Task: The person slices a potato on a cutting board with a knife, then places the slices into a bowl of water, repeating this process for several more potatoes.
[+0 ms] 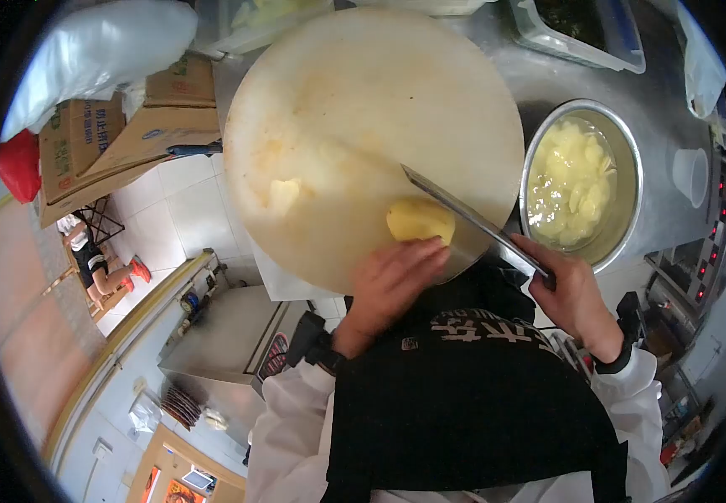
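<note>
A peeled potato (420,220) lies near the front edge of the round cutting board (354,101). My left hand (396,281) rests on it, fingertips bent against its near side. My right hand (572,293) is wrapped round the handle of a knife (476,220), whose blade slants up and left over the board beside the potato's right side. A pale cut piece (284,195) sits at the board's left. To the right, a metal bowl (635,180) holds potato slices (570,180) in water.
Plastic containers (585,57) stand behind the board, and a small white cup (690,176) is at the right. Cardboard boxes (128,138) are at the left, with a dark handle (193,150) by the board's edge. A person (99,264) sits far left.
</note>
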{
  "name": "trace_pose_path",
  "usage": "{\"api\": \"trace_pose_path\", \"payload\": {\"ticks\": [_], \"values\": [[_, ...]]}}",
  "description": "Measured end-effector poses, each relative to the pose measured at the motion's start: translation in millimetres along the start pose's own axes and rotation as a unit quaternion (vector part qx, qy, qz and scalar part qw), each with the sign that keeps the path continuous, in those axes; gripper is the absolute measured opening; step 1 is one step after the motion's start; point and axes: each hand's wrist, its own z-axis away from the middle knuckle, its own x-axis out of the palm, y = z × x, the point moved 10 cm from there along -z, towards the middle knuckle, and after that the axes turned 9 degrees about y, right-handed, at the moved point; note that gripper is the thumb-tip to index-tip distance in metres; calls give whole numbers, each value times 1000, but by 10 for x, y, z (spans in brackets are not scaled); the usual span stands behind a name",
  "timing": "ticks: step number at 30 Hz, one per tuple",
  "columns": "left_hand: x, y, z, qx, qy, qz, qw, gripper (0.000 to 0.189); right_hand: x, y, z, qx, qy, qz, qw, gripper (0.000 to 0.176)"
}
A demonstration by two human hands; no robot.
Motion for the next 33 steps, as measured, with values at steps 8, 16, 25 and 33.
{"api": "trace_pose_path", "payload": {"ticks": [8,16,25,33], "values": [[247,-240,336,-84,-87,79,989,22,43,-337,6,-88,-31,76,993,72],[483,-629,663,-439,-43,361,822,23,-29,-381,72,-92,-87,94,987,75],[179,-196,195,-43,-18,56,997,25,59,-373,-24,-63,-89,78,991,75],[83,-115,99,-4,33,-18,999,23,132,-172,21,-40,-138,65,987,78]]}}
